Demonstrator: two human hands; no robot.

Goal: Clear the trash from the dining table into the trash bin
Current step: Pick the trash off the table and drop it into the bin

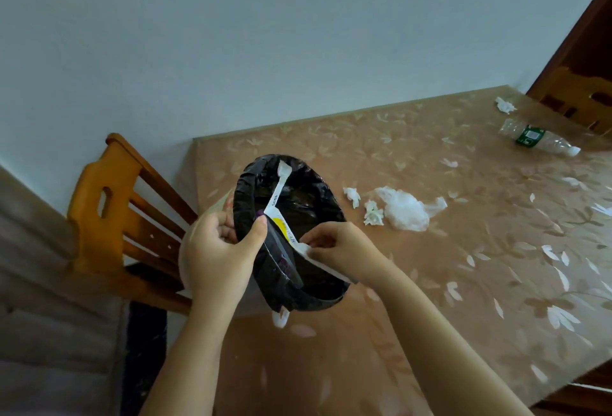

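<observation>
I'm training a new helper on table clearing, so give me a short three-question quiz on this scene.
1. True or false: the clear plastic bottle with the green label stands upright.
2. Which hand grips the rim of the black-lined trash bin? A. left hand B. right hand
3. Fill in: the crumpled white plastic bag lies on the floral-patterned ____.

Key: 1. False, it lies on its side. 2. A; the right hand pinches a long white wrapper strip over the bin. 3. Table.

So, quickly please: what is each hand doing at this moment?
Left hand: closed on the trash bin rim.
Right hand: pinching the white wrapper over the bin.
</observation>
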